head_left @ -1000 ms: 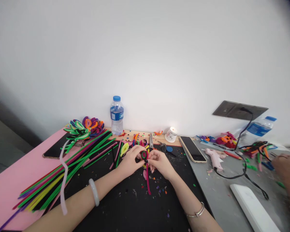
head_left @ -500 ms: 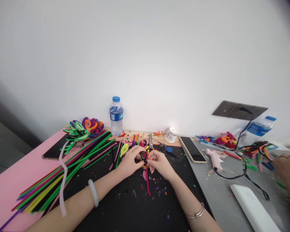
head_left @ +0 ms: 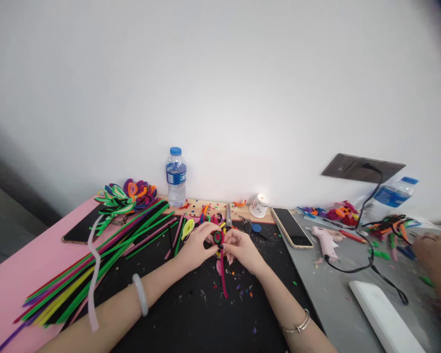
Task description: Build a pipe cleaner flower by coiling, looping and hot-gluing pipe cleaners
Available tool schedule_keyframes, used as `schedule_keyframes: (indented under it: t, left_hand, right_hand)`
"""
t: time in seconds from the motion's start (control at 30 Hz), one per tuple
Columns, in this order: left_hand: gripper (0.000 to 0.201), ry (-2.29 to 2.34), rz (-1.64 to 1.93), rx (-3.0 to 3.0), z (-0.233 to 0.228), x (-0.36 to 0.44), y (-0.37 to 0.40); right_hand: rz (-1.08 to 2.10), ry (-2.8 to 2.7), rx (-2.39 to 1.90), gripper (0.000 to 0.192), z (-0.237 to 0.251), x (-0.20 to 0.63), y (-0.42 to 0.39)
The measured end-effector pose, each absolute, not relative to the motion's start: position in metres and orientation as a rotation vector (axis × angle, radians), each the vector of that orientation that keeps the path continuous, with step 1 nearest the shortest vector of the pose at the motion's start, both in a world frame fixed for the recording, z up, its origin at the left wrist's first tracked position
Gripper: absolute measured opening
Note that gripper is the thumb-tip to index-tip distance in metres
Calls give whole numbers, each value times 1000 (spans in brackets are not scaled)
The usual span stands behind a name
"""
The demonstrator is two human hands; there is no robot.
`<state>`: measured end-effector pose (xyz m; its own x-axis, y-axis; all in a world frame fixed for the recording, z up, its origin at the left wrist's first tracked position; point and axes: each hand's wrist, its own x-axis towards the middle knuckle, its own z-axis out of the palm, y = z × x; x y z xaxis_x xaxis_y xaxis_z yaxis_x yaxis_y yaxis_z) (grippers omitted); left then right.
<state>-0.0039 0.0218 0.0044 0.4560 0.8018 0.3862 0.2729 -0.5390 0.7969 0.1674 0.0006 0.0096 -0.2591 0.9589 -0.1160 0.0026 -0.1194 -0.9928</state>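
In front of me a plain white wall (head_left: 220,88) fills most of my view, evenly lit. A dark socket plate (head_left: 362,167) sits low on it, right. The table (head_left: 14,274) is pink at left, grey at right.

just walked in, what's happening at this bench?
A person is working pipe cleaners by hand. The left hand and right hand pinch a small coiled pipe-cleaner disc between them, its pink stem trailing down over the black mat. A bundle of loose pipe cleaners lies to the left, scissors just behind the hands. A co-worker's hand is at the right edge, near a glue gun.
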Motion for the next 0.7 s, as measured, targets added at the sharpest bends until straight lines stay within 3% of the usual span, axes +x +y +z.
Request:
schedule_keyframes:
  t: [0.7]
  left_hand:
    - [33, 924, 1027, 2026, 6, -4, 20]
  right_hand:
    - [1495, -1335, -1155, 26, 11, 167, 1]
